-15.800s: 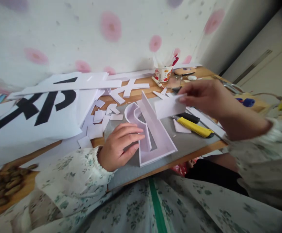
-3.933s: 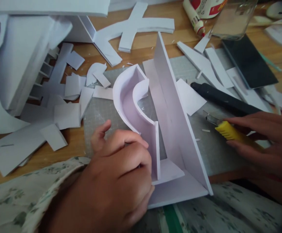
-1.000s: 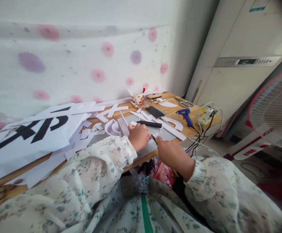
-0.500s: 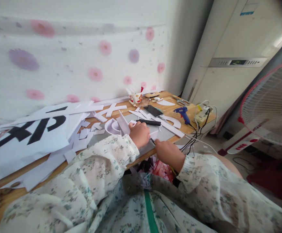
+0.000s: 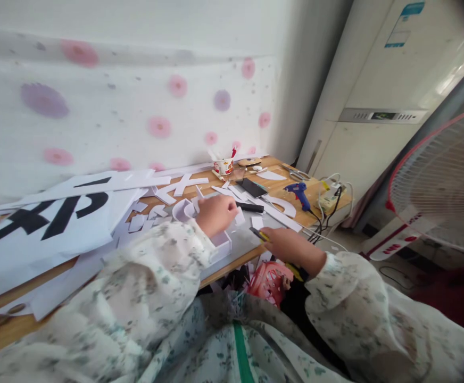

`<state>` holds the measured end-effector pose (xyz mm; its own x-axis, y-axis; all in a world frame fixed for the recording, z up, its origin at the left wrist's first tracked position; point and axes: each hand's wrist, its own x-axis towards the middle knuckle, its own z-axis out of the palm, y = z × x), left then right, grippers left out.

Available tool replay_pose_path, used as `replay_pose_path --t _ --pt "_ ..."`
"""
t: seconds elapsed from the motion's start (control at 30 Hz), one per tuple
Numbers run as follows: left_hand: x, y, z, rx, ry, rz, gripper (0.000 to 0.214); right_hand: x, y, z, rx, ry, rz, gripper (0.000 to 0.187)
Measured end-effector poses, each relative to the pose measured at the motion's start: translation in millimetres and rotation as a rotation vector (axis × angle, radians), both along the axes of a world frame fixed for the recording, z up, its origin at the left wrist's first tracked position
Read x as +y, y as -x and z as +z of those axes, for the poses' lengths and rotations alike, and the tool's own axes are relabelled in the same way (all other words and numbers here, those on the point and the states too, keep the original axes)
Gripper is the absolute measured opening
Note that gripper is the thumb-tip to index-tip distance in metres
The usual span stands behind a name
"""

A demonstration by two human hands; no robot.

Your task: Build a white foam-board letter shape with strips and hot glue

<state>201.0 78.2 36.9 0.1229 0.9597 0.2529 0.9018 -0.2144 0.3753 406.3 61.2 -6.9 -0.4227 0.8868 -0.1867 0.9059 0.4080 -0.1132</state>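
My left hand [image 5: 217,214] is closed at the white foam-board shape [image 5: 223,246], which has upright strip walls and a curved part on its left. The palm and fingers hide much of this shape, and the exact grip is partly covered. In my right hand [image 5: 290,247] is a utility knife [image 5: 259,233] with yellow on its body, its tip pointing left over the front of the grey mat [image 5: 242,239]. Just beyond the knife lies a small white offcut [image 5: 257,222]. Behind my left hand rests a black stick-like tool [image 5: 250,207].
A blue glue gun [image 5: 298,194] stands right of the mat, near a power strip [image 5: 330,197] with cables. A phone [image 5: 251,187], a paper cup [image 5: 223,166] and scissors [image 5: 296,173] lie farther back. Printed sheets [image 5: 76,223] and offcuts cover the left. A fan [image 5: 439,181] stands at right.
My right hand with the knife has moved right, away from the white shape. My left hand has turned and shifted slightly left, and a walled part of the shape now shows below it.
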Motion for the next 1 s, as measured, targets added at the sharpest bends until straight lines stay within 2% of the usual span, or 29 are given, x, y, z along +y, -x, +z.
replay_pose_path --t 0.1,0.13,0.2,0.3,0.4,0.47,0.57,0.7,0.77,0.83,0.93,1.0 --pt "-9.9 40.4 29.6 -0.106 -0.010 0.014 0.020 23.2 -10.8 8.6 0.082 -0.003 0.039 0.031" --pt "-14.2 56.4 36.0 -0.153 0.001 0.018 0.022 31.3 -9.2 9.3 0.110 -0.001 0.057 0.031" --pt "-23.0 89.1 40.8 -0.384 0.079 0.027 0.021 46.3 2.1 7.4 0.158 0.002 0.092 0.033" --pt "-33.8 133.6 28.7 -0.470 0.182 0.109 0.021 63.6 29.4 2.2 0.187 -0.010 0.102 0.034" --pt "-40.1 167.0 3.8 -0.285 0.211 0.241 0.024 74.8 45.2 1.6 0.168 -0.043 0.097 0.032" --pt "-41.7 182.3 -12.3 -0.137 0.235 0.276 0.024 79.9 41.9 2.0 0.122 -0.061 0.103 0.029" --pt "-40.5 194.6 -26.6 -0.057 0.219 0.319 0.020 83.7 24.1 -2.7 0.039 -0.062 0.129 0.021" --pt "-33.6 185.9 -23.4 -0.004 0.159 0.337 0.023 83.1 4.2 -17.5 0.017 -0.062 0.186 0.029" --pt "-29.2 168.5 -15.7 -0.028 0.132 0.273 0.024 84.1 0.4 -22.0 0.041 -0.081 0.175 0.039" --pt "-24.8 144.0 -7.5 -0.136 0.104 0.167 0.023 86.3 -1.1 -20.1 0.083 -0.115 0.141 0.046" --pt "-18.4 100.6 1.4 -0.289 0.132 -0.008 0.022 84.1 1.2 -3.7 0.187 -0.169 0.133 0.025" --pt "-13.8 72.6 3.8 -0.314 0.146 -0.113 0.025 75.5 9.1 12.0 0.269 -0.197 0.178 0.016"
